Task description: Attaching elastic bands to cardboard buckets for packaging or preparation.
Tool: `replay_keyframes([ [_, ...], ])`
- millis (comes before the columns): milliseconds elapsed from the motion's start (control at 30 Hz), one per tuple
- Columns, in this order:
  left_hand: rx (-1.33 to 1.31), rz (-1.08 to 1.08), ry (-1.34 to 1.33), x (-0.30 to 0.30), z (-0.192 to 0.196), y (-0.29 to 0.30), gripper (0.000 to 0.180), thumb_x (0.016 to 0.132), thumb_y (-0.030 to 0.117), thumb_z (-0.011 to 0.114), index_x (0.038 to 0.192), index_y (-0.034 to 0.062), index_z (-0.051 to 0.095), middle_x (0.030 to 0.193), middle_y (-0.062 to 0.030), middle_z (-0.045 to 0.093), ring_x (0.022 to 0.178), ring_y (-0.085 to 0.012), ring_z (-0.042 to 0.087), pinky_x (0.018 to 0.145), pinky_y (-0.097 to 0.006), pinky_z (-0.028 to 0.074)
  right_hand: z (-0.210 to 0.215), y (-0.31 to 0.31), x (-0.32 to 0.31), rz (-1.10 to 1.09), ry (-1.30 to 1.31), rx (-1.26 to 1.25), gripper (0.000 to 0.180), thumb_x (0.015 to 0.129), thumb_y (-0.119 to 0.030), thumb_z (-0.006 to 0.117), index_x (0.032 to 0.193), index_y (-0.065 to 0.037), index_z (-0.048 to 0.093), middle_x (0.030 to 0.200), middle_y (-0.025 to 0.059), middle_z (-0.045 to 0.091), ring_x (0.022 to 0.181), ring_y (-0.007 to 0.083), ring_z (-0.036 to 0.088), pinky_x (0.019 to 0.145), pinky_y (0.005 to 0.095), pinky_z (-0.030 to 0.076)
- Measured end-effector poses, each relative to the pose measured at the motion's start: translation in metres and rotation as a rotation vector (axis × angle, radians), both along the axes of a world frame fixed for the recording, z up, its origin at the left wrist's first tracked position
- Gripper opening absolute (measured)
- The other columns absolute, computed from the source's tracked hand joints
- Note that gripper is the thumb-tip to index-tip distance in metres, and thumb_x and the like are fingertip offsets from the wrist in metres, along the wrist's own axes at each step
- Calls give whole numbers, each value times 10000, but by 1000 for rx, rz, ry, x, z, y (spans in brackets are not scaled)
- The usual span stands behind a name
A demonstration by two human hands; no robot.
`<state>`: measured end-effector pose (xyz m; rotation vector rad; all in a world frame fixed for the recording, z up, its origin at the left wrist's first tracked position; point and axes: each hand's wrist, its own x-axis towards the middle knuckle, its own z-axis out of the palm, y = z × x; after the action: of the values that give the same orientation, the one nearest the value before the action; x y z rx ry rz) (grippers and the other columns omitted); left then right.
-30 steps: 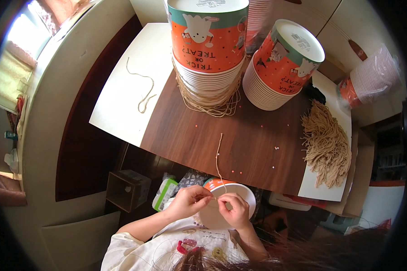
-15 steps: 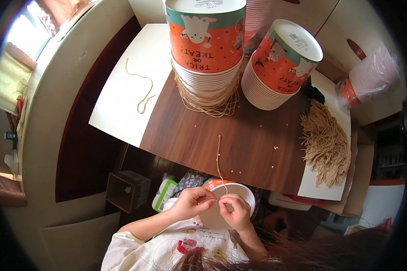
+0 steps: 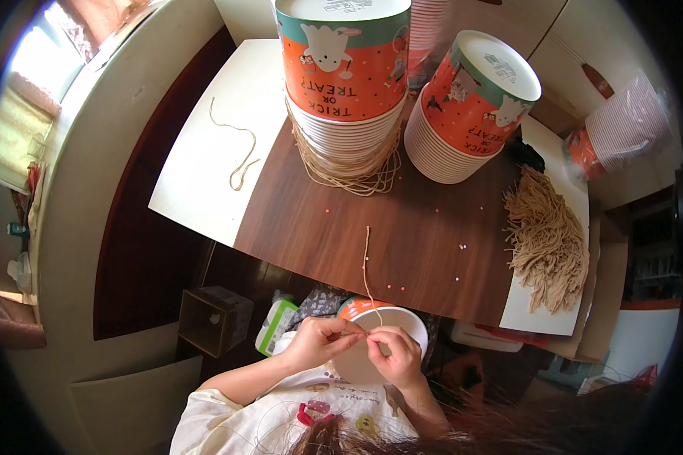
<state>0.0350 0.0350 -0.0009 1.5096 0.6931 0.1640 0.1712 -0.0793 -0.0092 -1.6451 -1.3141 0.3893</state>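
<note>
both hands (image 3: 360, 345) pinch a string (image 3: 367, 265) at the paper cup (image 3: 376, 334) rim; threading step, next needing a steady pull.

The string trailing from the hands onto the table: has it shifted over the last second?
No. The string runs from the hands to the same spot on the brown tabletop, short of the cup stack.

Bench (image 3: 341, 227): dark brown wood. Two cup stacks (image 3: 345, 83) (image 3: 467, 106): orange with white dots, teal band at rim, white cartoon ghosts; white ribbed rims below. Held cup (image 3: 379, 334): orange outside, white inside. String (image 3: 366, 262) and strand bundle (image 3: 546, 235): tan. Sheets (image 3: 205, 152): cream-white. Beads (image 3: 461, 247): pinkish-orange. Shirt (image 3: 281, 417): cream, small prints. Small box (image 3: 275, 326): green and white.
</note>
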Motion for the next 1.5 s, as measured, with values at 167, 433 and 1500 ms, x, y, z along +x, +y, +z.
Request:
replay_keyframes([
  [167, -12, 36, 68, -1, -1, -1, 95, 813, 87, 631, 874, 18, 653, 602, -19, 585, 542, -11, 469, 496, -196, 411, 2, 0, 0, -2, -24, 3, 174, 713, -14, 668, 835, -57, 551, 821, 59, 611, 730, 222, 617, 632, 299, 506],
  [433, 43, -3, -94, 1, 4, 1, 102, 801, 86, 630, 860, 4, 627, 729, -62, 603, 609, -92, 557, 525, -225, 437, 5, 1, 0, -22, -18, 18, 169, 689, 25, 661, 804, -45, 559, 800, 77, 629, 703, 232, 621, 614, 301, 507],
  [1500, 128, 49, -29, 5, -1, -5, 82, 796, 84, 646, 835, 14, 661, 704, -89, 645, 614, -119, 612, 563, -249, 481, 0, -5, -4, 13, 53, 39, 86, 808, -29, 576, 851, -32, 502, 796, 95, 575, 710, 268, 578, 620, 331, 469],
])
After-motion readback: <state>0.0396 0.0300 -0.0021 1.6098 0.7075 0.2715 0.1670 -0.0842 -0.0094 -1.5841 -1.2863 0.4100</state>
